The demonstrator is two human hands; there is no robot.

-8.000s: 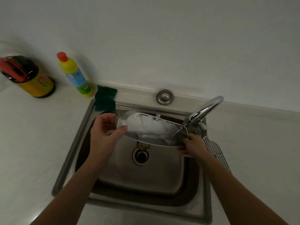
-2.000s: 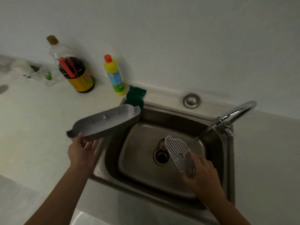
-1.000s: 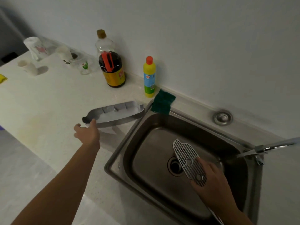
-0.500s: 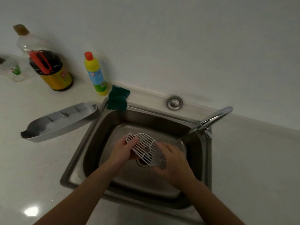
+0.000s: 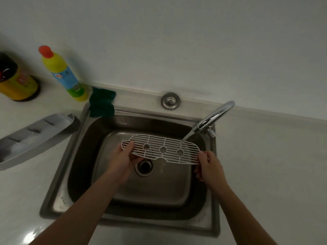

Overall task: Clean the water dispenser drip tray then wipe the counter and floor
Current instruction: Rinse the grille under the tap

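Both hands hold the white grate [image 5: 162, 150] flat over the sink [image 5: 53, 191], above the drain [image 5: 144, 167]; the left hand [image 5: 123, 160] pinches its left end, thumb on top and fingers curled underneath; the right hand [image 5: 210, 166] grips the right end between fingers and thumb; a thin stream of water [image 5: 185, 137] from the faucet [image 5: 215, 115] lands on the grate near its right end; the grey drip tray [image 5: 35, 137] lies on the tabletop [image 5: 274, 174] just left of the sink, apart from both hands; a green sponge [image 5: 101, 105] sits on the sink's back left corner, beside a yellow bottle [image 5: 62, 73]; a dark bottle [image 5: 16, 80] with a yellow label stands further left.
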